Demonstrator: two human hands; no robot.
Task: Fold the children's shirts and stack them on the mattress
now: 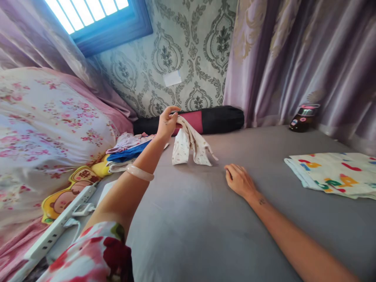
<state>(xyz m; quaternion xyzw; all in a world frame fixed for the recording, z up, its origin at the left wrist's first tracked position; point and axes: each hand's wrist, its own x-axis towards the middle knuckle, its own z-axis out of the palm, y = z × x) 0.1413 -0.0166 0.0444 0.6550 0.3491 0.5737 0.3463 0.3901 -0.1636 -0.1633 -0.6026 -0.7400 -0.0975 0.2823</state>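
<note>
Pinched by the waist in my left hand (169,122), small white pants (181,149) with a fine print hang just above the grey bed sheet (188,219). Their two legs dangle apart, with the lower ends at or close to the sheet. My right hand (239,180) rests on the sheet to the right of the pants, apart from them. Its fingers are loosely curled together, and nothing shows in them. Beyond my left forearm lies a pile of folded clothes (127,152), blue, pink and white, partly hidden by the arm.
A folded cloth with a colourful print (337,174) lies at the right. Behind it stands a dark jar (304,118). A black and red roll (220,119) lies along the wall. At left are a power strip (60,223), a yellow cartoon cushion (60,201) and flowered bedding (49,117).
</note>
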